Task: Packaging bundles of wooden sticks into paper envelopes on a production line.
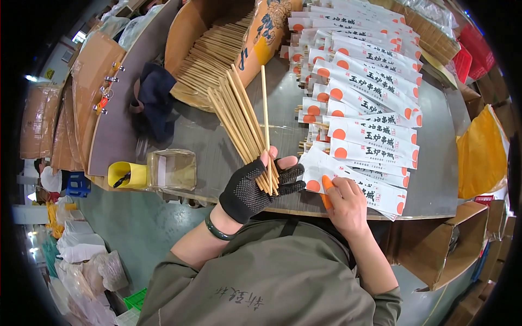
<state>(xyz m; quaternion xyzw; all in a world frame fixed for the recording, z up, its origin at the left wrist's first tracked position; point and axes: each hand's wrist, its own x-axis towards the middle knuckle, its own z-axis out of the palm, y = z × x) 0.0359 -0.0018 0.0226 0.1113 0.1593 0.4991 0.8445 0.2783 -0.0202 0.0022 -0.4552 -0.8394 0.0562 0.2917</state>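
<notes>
My left hand, in a black dotted glove with bare thumb and index fingertips, is closed around a fanned bundle of wooden chopsticks. One chopstick stands apart from the rest, tilted toward the right. The gloved fingertips touch the edge of a white paper chopstick sleeve with an orange dot. My right hand, bare apart from orange finger covers, grips that sleeve near the table's front edge. Beyond it lies a long overlapping stack of filled paper sleeves, with chopstick ends showing at their left side.
An open cardboard box of loose chopsticks lies at the back left. A clear taped container and a yellow cup sit at the table's left edge. Dark cloth hangs beside the box. An open carton stands below right.
</notes>
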